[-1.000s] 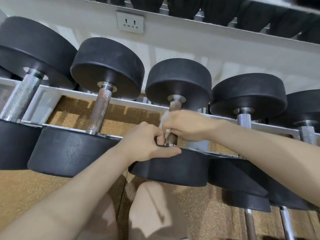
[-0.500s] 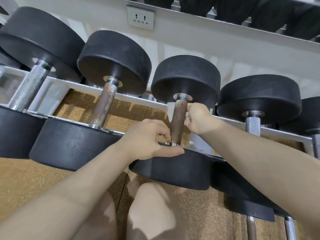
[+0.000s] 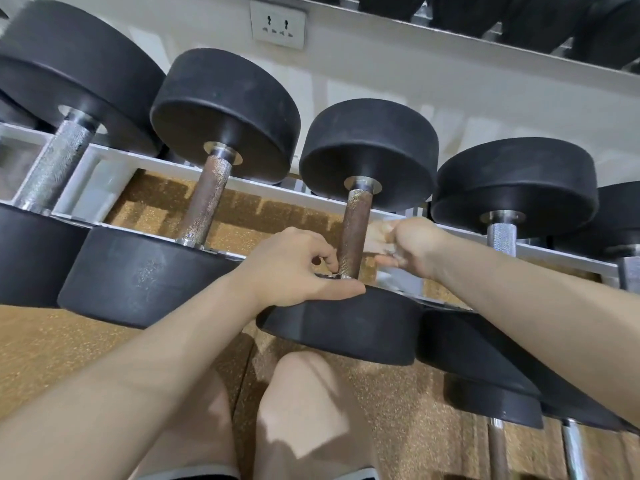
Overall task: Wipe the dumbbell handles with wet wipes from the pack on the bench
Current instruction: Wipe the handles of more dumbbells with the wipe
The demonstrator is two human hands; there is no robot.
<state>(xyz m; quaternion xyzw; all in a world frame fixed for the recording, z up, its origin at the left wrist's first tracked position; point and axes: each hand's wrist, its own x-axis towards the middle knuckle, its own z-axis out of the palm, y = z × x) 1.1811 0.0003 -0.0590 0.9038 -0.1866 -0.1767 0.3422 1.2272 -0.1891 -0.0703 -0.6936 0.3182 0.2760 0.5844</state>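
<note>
My left hand (image 3: 298, 268) sits on the near head (image 3: 346, 327) of the middle dumbbell, thumb flat along the rubber rim, fingers curled in with tips at the base of the handle (image 3: 355, 233), right by the steel collar. It touches, not a full wrap. My right hand (image 3: 415, 245) is just right of the handle, apart from it, fingers bunched round a crumpled pale wipe (image 3: 377, 239); the wipe is blurred and mostly hidden in the fist. Both forearms come in from the bottom corners.

Handle: straight cylinder, knurled, rust-brown over most of its length, brighter metal near the top collar. Heads are thick round black discs, matte, dusty, scuffed. Far head (image 3: 369, 152) leans on the back rail.

Left neighbour dumbbell (image 3: 207, 199) has a similar brownish knurled grip, shiny at the lower end. Far left one (image 3: 55, 168) has a clean silver knurled grip. Right one (image 3: 502, 233) has a short silver grip, partly behind my right wrist. All lie tilted on a white metal rack (image 3: 104, 174), heads touching or almost touching side by side. A lower row of black heads and chrome bars shows at bottom right.

Floor (image 3: 45, 341) is speckled tan rubber. White wall behind with a two-socket outlet (image 3: 277, 24). My bare knees (image 3: 311, 393) are below the rack, between my arms.
</note>
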